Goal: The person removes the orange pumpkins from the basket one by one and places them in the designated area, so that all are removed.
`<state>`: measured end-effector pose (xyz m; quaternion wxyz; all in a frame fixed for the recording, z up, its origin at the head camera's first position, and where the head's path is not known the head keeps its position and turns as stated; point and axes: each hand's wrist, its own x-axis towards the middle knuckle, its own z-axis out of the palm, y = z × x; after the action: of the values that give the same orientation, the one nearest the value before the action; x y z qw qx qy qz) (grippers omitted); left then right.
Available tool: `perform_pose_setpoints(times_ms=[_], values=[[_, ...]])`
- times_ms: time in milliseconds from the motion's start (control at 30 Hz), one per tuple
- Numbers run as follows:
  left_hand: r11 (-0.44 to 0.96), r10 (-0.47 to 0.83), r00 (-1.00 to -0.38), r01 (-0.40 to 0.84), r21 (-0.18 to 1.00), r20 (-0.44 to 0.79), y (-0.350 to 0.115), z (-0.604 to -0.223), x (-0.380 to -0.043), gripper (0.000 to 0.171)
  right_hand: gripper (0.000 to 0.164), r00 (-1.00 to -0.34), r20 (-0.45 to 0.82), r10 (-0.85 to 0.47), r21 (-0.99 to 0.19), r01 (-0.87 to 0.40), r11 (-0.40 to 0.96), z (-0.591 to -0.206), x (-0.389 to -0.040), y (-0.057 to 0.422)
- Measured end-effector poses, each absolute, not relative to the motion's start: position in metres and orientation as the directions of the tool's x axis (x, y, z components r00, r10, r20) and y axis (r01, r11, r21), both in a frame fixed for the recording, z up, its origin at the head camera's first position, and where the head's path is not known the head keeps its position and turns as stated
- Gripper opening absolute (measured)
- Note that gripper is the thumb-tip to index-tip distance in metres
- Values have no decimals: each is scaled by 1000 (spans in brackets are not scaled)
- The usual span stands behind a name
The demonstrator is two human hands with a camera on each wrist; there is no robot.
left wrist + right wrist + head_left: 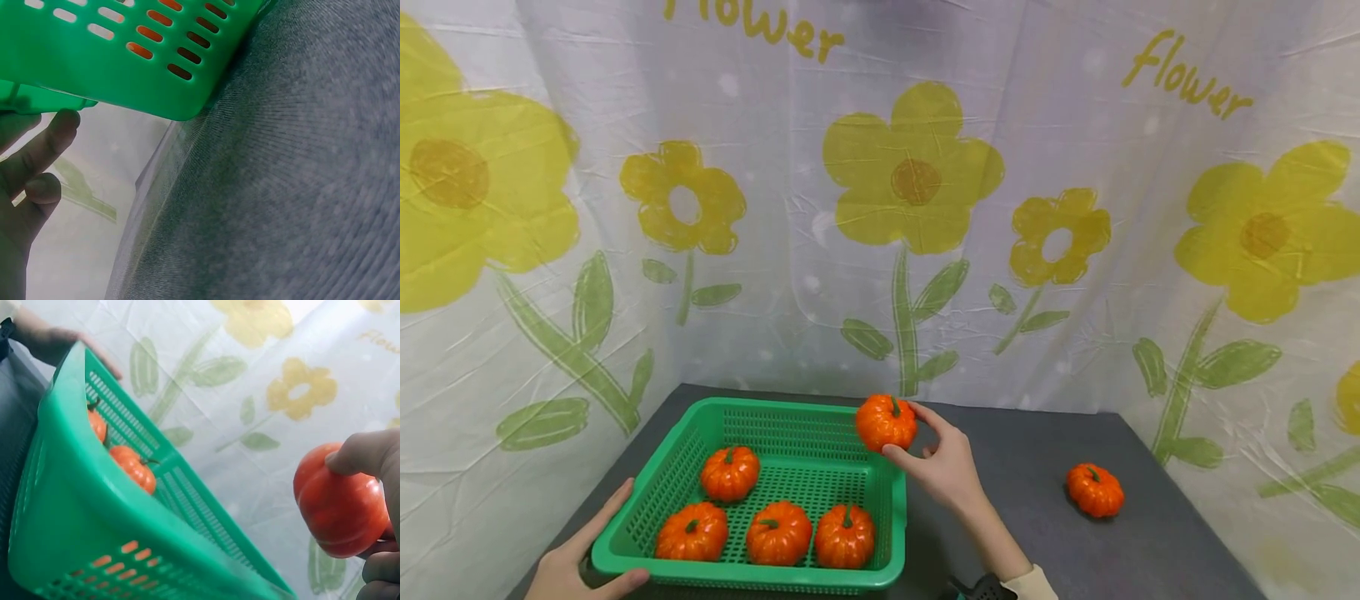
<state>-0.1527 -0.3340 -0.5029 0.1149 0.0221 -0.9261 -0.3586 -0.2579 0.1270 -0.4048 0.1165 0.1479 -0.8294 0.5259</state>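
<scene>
My right hand pinches a small orange pumpkin with a green stem, thumb in front and fingers behind. It is held up over the back right corner of the green plastic basket. The right wrist view shows the same pumpkin between thumb and fingers, apart from the basket's rim. My left hand lies at the basket's front left corner, index finger straight along the left rim and thumb at the front rim. Several similar pumpkins sit inside the basket, mostly along its front.
One more pumpkin lies on the dark grey table, to the right of my right arm. A pale curtain printed with yellow flowers hangs behind and at both sides of the table. A dark band is on my right wrist.
</scene>
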Motion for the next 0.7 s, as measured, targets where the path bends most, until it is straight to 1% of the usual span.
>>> perform_pose_setpoints(times_ms=[267,467,700], values=[[726,-116,-984,11,687,138,-335,-501,-152,105,70,-937,346,-55,-839,-335,429,-412,-257,151],[727,-111,-982,27,686,156,-334,-501,-152,105,70,-942,335,-8,-848,-305,434,-418,-256,168],[729,-108,-978,45,683,180,-334,-501,-153,106,71,-950,309,35,-839,-255,481,-428,-253,189]])
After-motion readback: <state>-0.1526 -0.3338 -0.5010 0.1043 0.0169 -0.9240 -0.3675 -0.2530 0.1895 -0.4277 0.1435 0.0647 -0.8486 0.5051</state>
